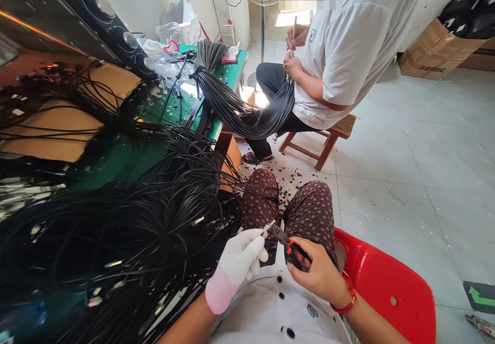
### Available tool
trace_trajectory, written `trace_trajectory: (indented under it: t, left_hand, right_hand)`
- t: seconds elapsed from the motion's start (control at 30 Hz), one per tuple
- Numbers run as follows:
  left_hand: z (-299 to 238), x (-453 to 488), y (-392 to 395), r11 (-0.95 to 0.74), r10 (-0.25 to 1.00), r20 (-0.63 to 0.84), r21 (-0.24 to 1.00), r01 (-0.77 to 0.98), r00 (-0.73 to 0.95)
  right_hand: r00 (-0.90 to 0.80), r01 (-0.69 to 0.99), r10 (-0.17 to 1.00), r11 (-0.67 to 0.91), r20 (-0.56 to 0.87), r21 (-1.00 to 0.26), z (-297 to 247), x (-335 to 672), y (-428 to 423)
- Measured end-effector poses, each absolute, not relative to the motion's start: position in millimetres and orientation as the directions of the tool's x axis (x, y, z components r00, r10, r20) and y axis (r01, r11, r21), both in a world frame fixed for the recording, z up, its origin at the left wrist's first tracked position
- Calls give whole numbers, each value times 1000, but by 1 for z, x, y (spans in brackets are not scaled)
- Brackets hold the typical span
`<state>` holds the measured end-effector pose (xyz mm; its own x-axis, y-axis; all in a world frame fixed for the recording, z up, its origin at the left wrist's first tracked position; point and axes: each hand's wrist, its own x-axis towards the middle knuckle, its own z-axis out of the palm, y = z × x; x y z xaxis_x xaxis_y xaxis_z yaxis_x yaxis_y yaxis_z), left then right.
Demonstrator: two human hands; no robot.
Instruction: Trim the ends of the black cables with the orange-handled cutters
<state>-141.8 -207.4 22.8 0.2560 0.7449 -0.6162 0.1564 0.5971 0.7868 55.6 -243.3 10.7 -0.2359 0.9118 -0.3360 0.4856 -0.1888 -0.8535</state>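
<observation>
My left hand [242, 259], in a white glove with a pink cuff, pinches a small light-coloured cable end [268, 226] above my lap. My bare right hand [319, 274] is wrapped round a pair of cutting pliers [283, 238] with dark handles and orange accents. The plier jaws are right beside the cable end; whether they touch it I cannot tell. Black cables [185, 189] run from the bench toward my left knee in a large tangled heap, several with pale connectors on their ends.
A green-topped bench [127, 163] on the left bears cables and cardboard. Ahead, a co-worker [348, 50] sits on a wooden stool [327, 143], a cable bundle [247, 109] across the lap. Dark scraps litter the floor. A red stool [390, 277] is to my right; a carton [433, 55] stands behind.
</observation>
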Motion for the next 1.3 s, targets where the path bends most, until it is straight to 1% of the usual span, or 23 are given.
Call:
trace_trajectory:
  t: [0.17, 0.3, 0.67, 0.9, 1.07, 1.17, 1.23, 1.3]
  left_hand:
    - [23, -141, -208, 564, 766, -582, 812, 148, 273]
    - [28, -141, -210, 536, 779, -565, 825, 178, 274]
    - [29, -143, -209, 416, 830, -488, 864, 282, 270]
    - [27, -141, -209, 470, 800, -536, 839, 274, 270]
    - [28, -141, -208, 517, 769, -559, 829, 211, 310]
    - [26, -141, -209, 556, 757, -579, 814, 166, 302]
    - [26, -140, -209, 573, 757, -589, 806, 146, 283]
    - [26, -140, -209, 579, 761, -593, 804, 136, 263]
  right_hand:
    - [-273, 642, 934, -3, -232, -767, 16, 57, -242]
    - [-272, 713, 939, 49, -211, -699, 14, 53, -242]
    - [-309, 730, 913, 47, -267, -682, 12, 54, -241]
    - [-302, 653, 923, 17, -239, -758, 11, 54, -245]
    - [-294, 568, 914, -69, -281, -820, 8, 52, -245]
    - [-255, 518, 919, -132, -300, -845, 8, 53, -245]
    - [-239, 520, 929, -122, -281, -846, 9, 55, -244]
    - [-249, 554, 937, -71, -246, -829, 11, 56, -243]
